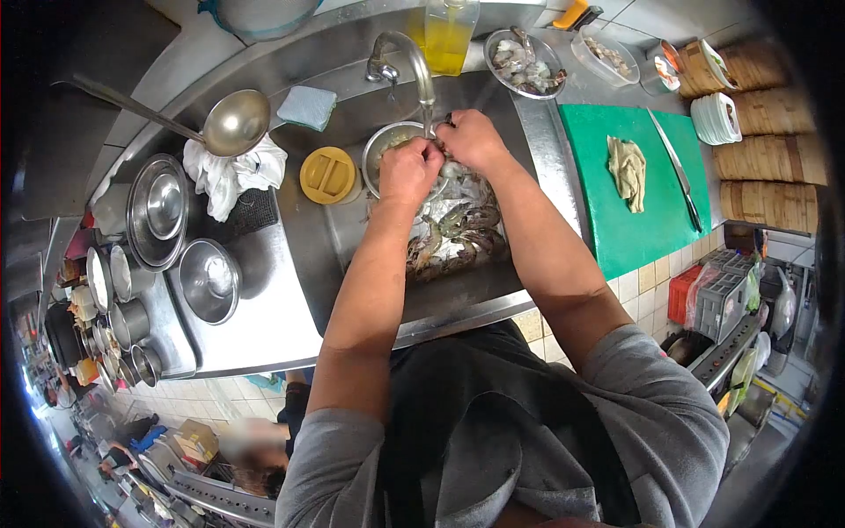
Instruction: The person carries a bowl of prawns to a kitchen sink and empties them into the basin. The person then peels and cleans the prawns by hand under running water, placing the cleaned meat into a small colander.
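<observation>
Both hands meet over a metal bowl [374, 151] in the sink, under the tap [421, 75]. My left hand [410, 172] has its fingers pinched together, close against my right hand [471, 139], whose fingers are also closed. Something small and dark shows at the right fingertips; it looks like part of a shrimp, but the fingers mostly hide it. Below and right of the bowl, raw shrimp [458, 224] lie in a heap in the sink. Left of the bowl is a round yellow lid [328, 175].
On the right, a green cutting board [590, 194] holds a cloth [627, 172] and a knife [678, 172]. Behind are a bowl of shrimp [525, 63] and a soap bottle [450, 35]. A ladle [236, 123] and metal bowls [209, 282] are left. Another person [255, 453] stands lower left.
</observation>
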Tool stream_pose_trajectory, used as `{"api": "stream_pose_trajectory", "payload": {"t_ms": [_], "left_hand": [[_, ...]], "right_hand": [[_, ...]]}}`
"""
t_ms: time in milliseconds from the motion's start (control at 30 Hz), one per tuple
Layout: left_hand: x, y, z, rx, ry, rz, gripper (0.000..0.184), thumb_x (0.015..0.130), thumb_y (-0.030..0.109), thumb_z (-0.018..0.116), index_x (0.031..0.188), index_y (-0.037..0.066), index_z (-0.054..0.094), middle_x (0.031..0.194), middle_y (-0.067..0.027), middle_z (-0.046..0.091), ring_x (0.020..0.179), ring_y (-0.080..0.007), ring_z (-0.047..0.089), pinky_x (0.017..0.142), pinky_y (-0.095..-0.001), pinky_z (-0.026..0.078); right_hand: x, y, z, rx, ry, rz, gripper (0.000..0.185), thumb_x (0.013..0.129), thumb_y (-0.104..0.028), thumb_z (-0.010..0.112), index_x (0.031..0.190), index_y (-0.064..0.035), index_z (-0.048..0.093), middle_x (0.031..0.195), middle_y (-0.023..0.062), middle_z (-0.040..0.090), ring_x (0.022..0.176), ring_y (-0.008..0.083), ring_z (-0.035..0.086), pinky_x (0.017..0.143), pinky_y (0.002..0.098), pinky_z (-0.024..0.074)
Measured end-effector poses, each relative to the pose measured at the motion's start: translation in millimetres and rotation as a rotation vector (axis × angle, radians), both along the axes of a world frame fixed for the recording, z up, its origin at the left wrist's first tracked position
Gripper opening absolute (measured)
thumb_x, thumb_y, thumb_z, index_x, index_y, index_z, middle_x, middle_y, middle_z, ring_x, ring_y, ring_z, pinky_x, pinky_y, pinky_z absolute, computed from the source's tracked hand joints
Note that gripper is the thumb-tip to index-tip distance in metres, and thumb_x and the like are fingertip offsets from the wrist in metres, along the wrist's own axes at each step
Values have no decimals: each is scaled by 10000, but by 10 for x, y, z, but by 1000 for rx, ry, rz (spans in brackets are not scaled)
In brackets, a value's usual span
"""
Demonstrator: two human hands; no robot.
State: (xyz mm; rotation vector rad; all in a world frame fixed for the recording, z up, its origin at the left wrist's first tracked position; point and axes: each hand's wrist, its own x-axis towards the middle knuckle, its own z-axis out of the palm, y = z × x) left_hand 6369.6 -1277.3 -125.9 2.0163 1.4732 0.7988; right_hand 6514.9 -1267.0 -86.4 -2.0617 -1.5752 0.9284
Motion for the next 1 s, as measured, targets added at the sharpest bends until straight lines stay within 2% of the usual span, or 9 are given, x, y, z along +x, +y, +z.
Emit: {"api": "stream_pose_trajectory", "payload": {"t_ms": [133, 167, 233, 300, 333, 467, 600, 800, 1000], "left_hand": [[-33, 42, -17, 31, -32, -20, 213, 825, 252, 624, 837, 46, 675, 701, -159, 657, 650, -296, 658, 625, -395, 509], [-55, 64, -19, -87, -111, -32, 195, 833, 227, 614, 846, 43, 677, 702, -163, 660, 647, -307, 658, 621, -393, 519], [-95, 105, -40, -206, -191, -41, 179, 841, 202, 603, 854, 41, 679, 703, -168, 663, 644, -318, 658, 617, -392, 529], [-138, 149, -106, -649, -553, -36, 193, 895, 163, 553, 876, 8, 668, 722, -111, 674, 666, -214, 670, 584, -324, 529], [-159, 160, -169, -651, -552, -34, 193, 895, 163, 553, 876, 8, 668, 722, -111, 674, 666, -214, 670, 584, -324, 529], [-177, 80, -150, -909, -918, 7, 193, 939, 186, 548, 989, 21, 635, 867, -78, 667, 754, -177, 660, 636, -315, 559], [-161, -40, 6, -1014, -1312, 116, 244, 944, 232, 575, 1076, 27, 594, 920, -86, 648, 780, -186, 648, 717, -338, 581], [-109, -137, -59, -856, -1163, 88, 244, 926, 241, 578, 966, 1, 596, 864, -109, 635, 744, -214, 636, 732, -389, 568], [-113, -48, -162, -1129, -1304, 236, 164, 861, 100, 439, 748, 23, 528, 674, -64, 531, 588, -189, 538, 613, -339, 511]], "right_hand": [[93, -2, 6, -93, 201, -23, 337, 815, -270, 623, 851, 64, 645, 793, 195, 669, 726, 314, 662, 698, 382, 514], [109, -19, 26, -95, 201, -22, 337, 815, -270, 623, 851, 64, 645, 793, 195, 669, 726, 314, 662, 698, 382, 514], [130, -62, 67, -179, 602, -53, 245, 862, -216, 646, 850, 28, 639, 671, 78, 625, 581, 164, 594, 571, 289, 478], [133, -74, 37, -164, 654, 18, 212, 886, -198, 633, 868, 13, 639, 667, 50, 607, 579, 128, 566, 560, 263, 461], [130, -84, 16, -145, 705, 85, 181, 910, -180, 620, 887, -2, 638, 663, 22, 589, 577, 92, 538, 548, 237, 444], [112, -119, -76, -138, 905, 144, 183, 919, -174, 606, 940, 5, 638, 706, 34, 608, 596, 96, 539, 570, 236, 454], [35, -181, -115, -20, 1224, -151, 209, 926, -173, 605, 1044, -1, 607, 734, 32, 600, 586, 113, 531, 545, 248, 454], [-133, -308, -152, -65, 1086, -219, 278, 859, -119, 681, 1083, 31, 610, 734, 57, 632, 568, 111, 582, 502, 247, 499], [-308, -420, -219, 40, 982, -201, 210, 862, -106, 676, 1026, 21, 642, 715, 77, 641, 558, 117, 592, 516, 258, 516]]}}
